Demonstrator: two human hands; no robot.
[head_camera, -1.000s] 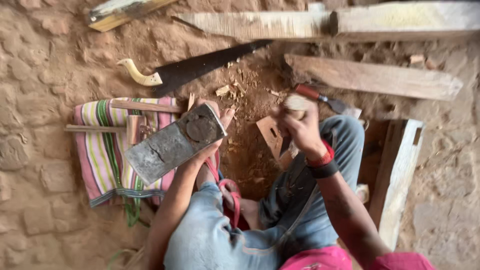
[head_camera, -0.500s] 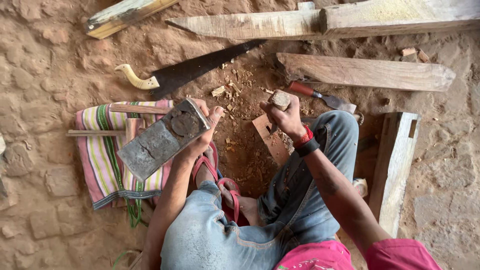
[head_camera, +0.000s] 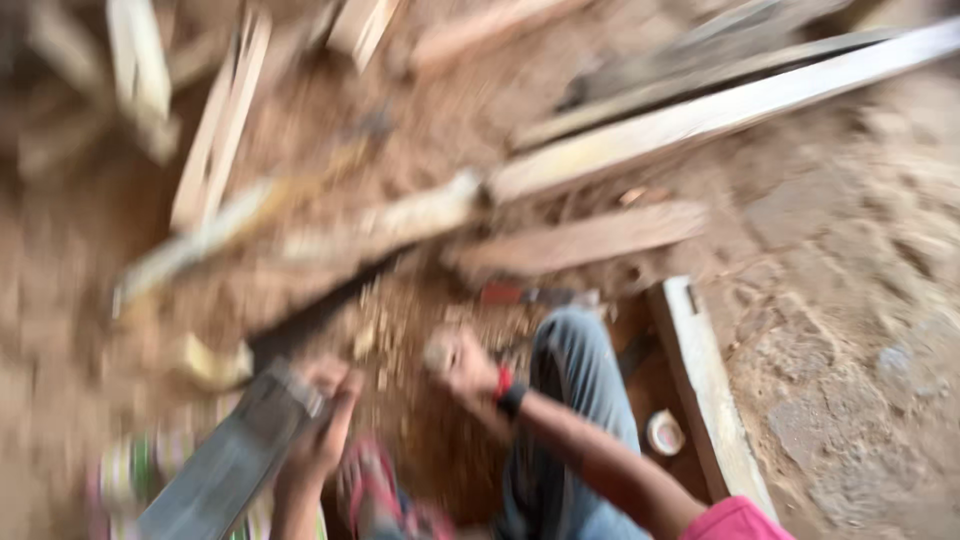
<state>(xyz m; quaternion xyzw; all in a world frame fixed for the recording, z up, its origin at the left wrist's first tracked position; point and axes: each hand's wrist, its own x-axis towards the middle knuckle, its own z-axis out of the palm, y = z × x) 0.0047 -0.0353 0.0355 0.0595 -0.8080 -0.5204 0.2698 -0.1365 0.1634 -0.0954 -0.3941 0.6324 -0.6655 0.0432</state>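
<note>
On the dirt floor, heavy blur. Left hand (head_camera: 318, 440) wrapped around the top end of a flat grey metal blade (head_camera: 225, 465), which slants down-left over a striped cloth (head_camera: 125, 480). Right hand (head_camera: 462, 365) closed on a small pale wood piece (head_camera: 438, 352), above the jeans knee (head_camera: 570, 350). Planks (head_camera: 700, 115) lie beyond.

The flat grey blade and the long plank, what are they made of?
The blade in the left hand looks like dull grey metal, though the picture is blurry. The long plank looks like pale, rough, unpainted wood.
</note>
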